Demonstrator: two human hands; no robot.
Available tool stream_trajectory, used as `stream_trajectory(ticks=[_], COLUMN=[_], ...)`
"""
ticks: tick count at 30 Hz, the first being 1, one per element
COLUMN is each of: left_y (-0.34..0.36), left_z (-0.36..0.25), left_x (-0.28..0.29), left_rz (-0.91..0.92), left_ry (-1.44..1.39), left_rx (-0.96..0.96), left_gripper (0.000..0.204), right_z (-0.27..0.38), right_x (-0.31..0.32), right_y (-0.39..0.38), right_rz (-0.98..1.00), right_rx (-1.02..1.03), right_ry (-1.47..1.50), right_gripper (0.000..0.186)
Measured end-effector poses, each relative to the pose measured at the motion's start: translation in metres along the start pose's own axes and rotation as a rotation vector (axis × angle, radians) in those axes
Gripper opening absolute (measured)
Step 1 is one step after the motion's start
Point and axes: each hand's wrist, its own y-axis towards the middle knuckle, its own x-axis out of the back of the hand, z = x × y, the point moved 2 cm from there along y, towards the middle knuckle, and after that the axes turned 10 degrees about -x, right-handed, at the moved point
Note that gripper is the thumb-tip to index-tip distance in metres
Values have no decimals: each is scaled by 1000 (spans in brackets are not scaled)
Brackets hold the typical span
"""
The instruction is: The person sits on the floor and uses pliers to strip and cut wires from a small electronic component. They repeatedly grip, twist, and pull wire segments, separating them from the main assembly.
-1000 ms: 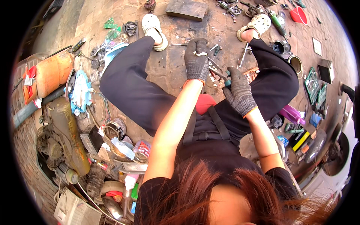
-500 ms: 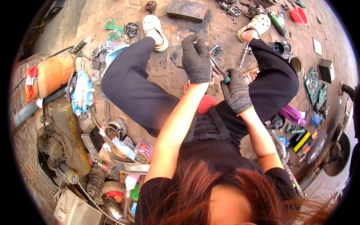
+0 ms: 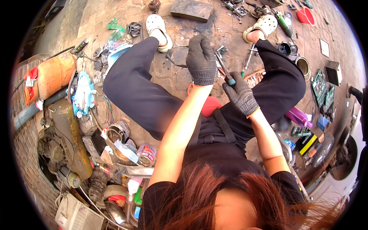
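My left hand (image 3: 201,63), in a dark grey knit glove, is closed, its back toward me. From its left side sticks out a thin, black, bent cable-like piece (image 3: 174,60); the part inside the hand is hidden. My right hand (image 3: 240,92), gloved alike, is wrapped round the teal handle of a screwdriver (image 3: 225,69). Its shaft slants up and left, the tip close beside the left hand's fingers but seemingly apart. Beyond that tip, small tools and bits (image 3: 221,50) lie on the brick floor (image 3: 178,78).
A dark metal block (image 3: 191,10) lies ahead between my shoes. An angle grinder (image 3: 283,25) and red bowl (image 3: 305,16) are far right. At left stand an orange tank (image 3: 57,78) and open cans (image 3: 118,132). A green socket case (image 3: 323,90) lies right.
The left hand's fingers have closed and turned, and the black piece now reaches further left. My right hand has lowered slightly, with the screwdriver still in it.
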Motion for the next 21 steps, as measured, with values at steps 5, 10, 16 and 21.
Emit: stream_trajectory(ticks=[5,10,16,21], left_y=[2,4,4,7], left_z=[16,28,22,16], left_x=[-9,-12,-14,-11], left_rz=[111,394,460,456], left_ry=[-97,-450,-783,-956], left_rx=[153,773,1298,1280], left_gripper=[15,20,11,17], right_z=[-6,-13,-23,-24], right_x=[-2,3,6,-3], right_y=[-1,11,25,22], right_rz=[-22,-73,3,312], right_rx=[-33,-68,103,-113], right_ry=[-7,-204,-5,366], right_gripper=[28,23,23,25])
